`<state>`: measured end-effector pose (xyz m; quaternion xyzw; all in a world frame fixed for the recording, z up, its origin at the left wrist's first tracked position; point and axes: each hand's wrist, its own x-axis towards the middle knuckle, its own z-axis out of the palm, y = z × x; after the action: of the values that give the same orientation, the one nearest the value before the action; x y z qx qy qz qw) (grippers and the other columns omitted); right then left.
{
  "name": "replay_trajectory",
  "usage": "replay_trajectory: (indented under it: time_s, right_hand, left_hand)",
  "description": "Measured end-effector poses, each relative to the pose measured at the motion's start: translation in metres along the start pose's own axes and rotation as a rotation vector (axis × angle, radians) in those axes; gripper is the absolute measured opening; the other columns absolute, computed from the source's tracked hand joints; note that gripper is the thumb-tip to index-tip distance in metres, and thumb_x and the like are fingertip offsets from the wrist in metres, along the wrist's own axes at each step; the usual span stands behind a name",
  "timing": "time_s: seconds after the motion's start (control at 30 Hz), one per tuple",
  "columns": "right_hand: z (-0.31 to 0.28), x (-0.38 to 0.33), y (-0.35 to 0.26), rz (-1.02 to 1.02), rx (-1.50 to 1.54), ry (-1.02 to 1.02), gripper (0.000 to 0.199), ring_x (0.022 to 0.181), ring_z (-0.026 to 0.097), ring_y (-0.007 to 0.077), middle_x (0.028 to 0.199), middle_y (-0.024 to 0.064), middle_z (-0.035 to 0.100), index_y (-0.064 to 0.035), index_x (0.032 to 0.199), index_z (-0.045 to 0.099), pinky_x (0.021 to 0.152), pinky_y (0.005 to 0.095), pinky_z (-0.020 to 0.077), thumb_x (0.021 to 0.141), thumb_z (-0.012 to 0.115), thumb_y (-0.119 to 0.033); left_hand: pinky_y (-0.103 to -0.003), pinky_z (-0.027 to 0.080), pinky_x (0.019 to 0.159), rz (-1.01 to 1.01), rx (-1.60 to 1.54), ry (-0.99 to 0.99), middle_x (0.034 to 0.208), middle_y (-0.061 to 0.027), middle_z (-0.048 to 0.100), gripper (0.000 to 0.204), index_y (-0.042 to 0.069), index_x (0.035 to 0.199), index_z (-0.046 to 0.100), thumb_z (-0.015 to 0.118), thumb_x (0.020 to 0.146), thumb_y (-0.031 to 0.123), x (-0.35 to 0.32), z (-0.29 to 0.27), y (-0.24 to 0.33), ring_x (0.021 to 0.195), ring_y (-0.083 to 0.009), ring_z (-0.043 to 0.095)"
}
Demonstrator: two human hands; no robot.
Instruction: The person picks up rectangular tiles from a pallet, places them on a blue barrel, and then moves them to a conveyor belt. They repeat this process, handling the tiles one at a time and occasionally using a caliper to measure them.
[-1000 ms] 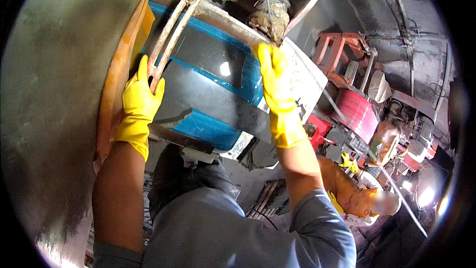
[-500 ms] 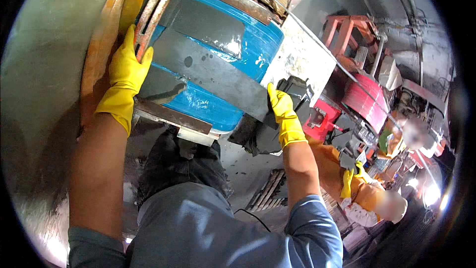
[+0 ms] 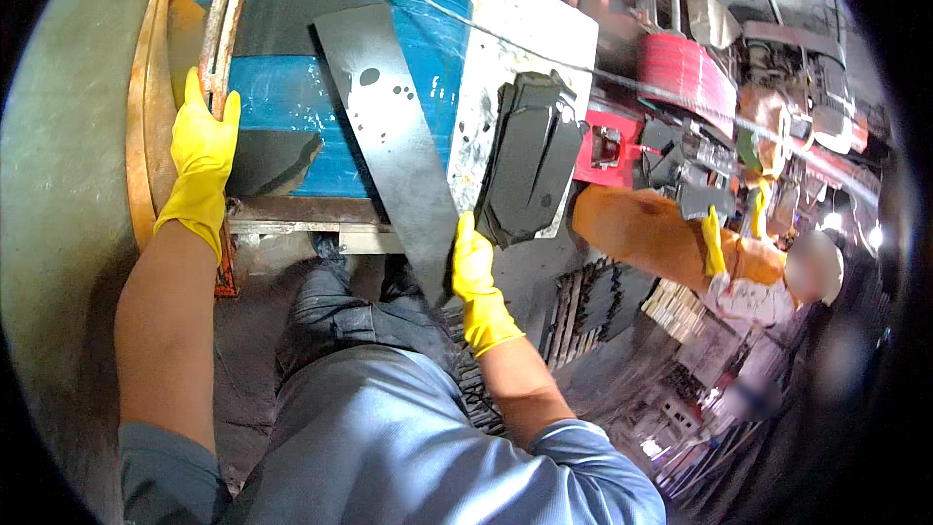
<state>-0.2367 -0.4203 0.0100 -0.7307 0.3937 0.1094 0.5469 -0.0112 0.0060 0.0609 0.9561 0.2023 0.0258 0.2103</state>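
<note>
A dark strip (image 3: 394, 136) is lying across the drum (image 3: 292, 87) front. A white panel (image 3: 525, 49) is sitting right of the drum, a stacked black piece (image 3: 530, 160) leaning against it.

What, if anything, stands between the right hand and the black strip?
Nothing visible. The right hand already grips the lower end of the black strip, which slants across the blue drum. The left hand rests on the drum's left side.

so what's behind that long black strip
The blue drum, with a white block beside it. The right hand grips the strip low; whatever it covers is hidden.
</note>
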Motion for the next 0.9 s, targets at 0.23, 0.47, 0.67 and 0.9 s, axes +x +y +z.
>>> replay_trajectory:
  time_s: [0.23,0.47,0.67,0.9]
  right_hand:
    - [0.084,-0.049,0.055,0.214,0.398,0.017,0.062,0.082,0.054,0.0117,0.093,-0.0002,0.068,-0.0001,0.100,0.075,0.075,0.0300,0.0471,0.109,0.056,-0.058]
    - [0.113,-0.067,0.032,0.348,0.453,-0.061,0.069,0.096,0.065,0.0210,0.112,0.0077,0.074,0.0000,0.121,0.074,0.088,0.0358,0.0531,0.109,0.051,-0.064]
    - [0.106,-0.057,0.037,0.210,0.484,-0.168,0.066,0.094,0.065,0.0173,0.109,0.0064,0.075,-0.0017,0.120,0.075,0.086,0.0332,0.0530,0.110,0.050,-0.061]
    - [0.117,-0.054,0.041,0.233,0.152,0.052,0.064,0.078,0.053,0.0155,0.083,0.0045,0.067,-0.0011,0.098,0.077,0.072,0.0352,0.0465,0.111,0.052,-0.058]
  left_hand:
    - [-0.051,0.054,0.101,-0.018,0.007,-0.056,0.128,-0.0263,0.072,0.077,0.010,0.157,0.047,0.076,0.093,0.042,-0.001,-0.010,0.007,0.119,-0.0456,0.069]
    - [-0.051,0.053,0.104,-0.004,0.050,-0.049,0.134,-0.0273,0.069,0.080,0.008,0.159,0.045,0.075,0.094,0.044,0.004,-0.004,-0.007,0.123,-0.0451,0.067]
    - [-0.049,0.052,0.106,-0.019,0.057,-0.063,0.138,-0.0274,0.068,0.081,0.006,0.159,0.044,0.077,0.094,0.042,0.004,-0.007,-0.003,0.126,-0.0445,0.066]
    - [-0.051,0.052,0.105,-0.015,0.058,-0.077,0.135,-0.0274,0.069,0.079,0.007,0.157,0.046,0.077,0.093,0.043,0.001,-0.009,-0.002,0.124,-0.0460,0.067]
